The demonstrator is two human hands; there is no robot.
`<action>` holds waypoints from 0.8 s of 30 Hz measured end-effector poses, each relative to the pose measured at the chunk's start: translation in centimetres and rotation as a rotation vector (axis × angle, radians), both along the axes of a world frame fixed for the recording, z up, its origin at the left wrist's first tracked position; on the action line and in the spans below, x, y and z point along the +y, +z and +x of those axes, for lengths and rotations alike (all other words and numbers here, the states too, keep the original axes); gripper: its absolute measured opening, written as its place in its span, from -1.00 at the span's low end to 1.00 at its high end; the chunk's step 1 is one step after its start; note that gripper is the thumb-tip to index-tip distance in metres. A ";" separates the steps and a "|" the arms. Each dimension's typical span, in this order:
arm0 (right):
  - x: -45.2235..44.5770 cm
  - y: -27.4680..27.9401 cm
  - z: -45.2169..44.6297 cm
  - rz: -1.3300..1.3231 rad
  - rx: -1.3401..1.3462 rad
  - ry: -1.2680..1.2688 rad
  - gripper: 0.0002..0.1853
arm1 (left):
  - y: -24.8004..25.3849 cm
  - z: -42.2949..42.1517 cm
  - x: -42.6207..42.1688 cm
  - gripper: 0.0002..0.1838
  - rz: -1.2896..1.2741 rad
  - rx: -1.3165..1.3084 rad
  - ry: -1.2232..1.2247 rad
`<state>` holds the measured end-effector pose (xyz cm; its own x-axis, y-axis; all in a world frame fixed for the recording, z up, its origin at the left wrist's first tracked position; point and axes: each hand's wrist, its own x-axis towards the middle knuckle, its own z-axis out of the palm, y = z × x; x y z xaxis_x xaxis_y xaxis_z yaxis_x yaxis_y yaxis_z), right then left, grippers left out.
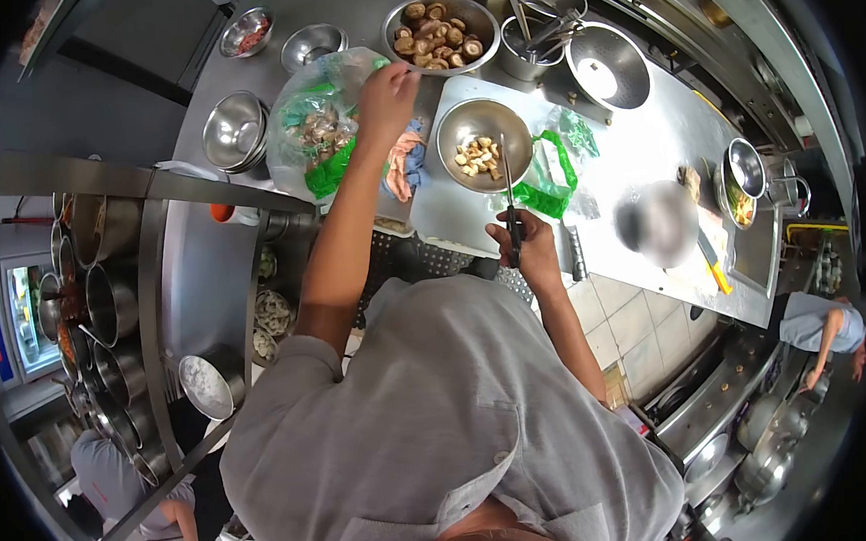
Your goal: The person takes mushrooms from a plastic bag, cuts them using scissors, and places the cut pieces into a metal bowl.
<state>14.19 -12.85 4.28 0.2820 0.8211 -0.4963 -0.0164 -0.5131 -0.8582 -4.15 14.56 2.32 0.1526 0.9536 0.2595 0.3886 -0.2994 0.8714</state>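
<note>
We have our right hand (529, 241) clamped on the black handle of a slim steel blade tool (513, 229); knife or scissors, can't tell. Blade points away from us, over the right part of a round steel bowl (454, 171) holding pale, brown-edged cut chunks (478, 157). Bowl sits on a white board (430, 215) at the counter edge. Our left hand (387, 95) is out at the near-left rim of a wide steel bowl (484, 29) of whole brown mushrooms (436, 41); fingers bent, can't tell if they're pinching anything. Left of that arm: clear plastic bag with green print (323, 129), brownish pieces inside. Peach and blue cloths (406, 166) lie between bag and board. Right of the chunk bowl: crumpled green-and-clear bag (549, 176), partly on the board. Behind it, a steel pot with utensils (528, 58) and a perforated steel colander (610, 65). Farther right, a yellow-handled knife (717, 267) lies on the counter (632, 142), near a steel sink (753, 254). Two co-workers: one lower left (126, 478), one far right (820, 329), arm reaching toward pans.
</note>
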 end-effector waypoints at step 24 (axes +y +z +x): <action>0.4 -0.1 -0.9 0.040 -0.070 0.129 -0.49 | -7.0 -15.6 2.4 -0.65 -0.381 0.615 -0.259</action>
